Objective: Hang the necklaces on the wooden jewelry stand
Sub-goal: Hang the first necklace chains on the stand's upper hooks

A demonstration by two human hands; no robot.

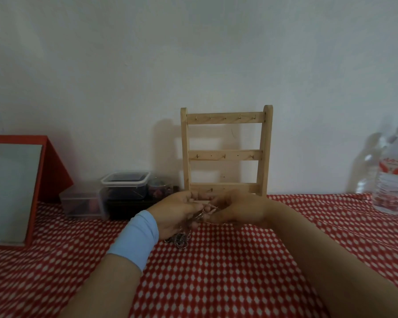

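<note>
Gripping a clump of necklaces (182,240) in the curled left hand (177,212), letting ends trail onto the red dotted cloth (216,283). Pinching one chain with the right hand (238,210), probably teasing it free to hang alone. Facing the wooden jewelry stand (225,154) just behind, hooks (225,117) bare.

Both hands (178,210) (236,208) pinching necklaces (182,239), wooden jewelry stand (225,152) behind

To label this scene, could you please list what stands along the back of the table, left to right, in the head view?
From the left: red-framed mirror, small clear box, lidded plastic tub, wooden jewelry stand, water bottle.
</note>
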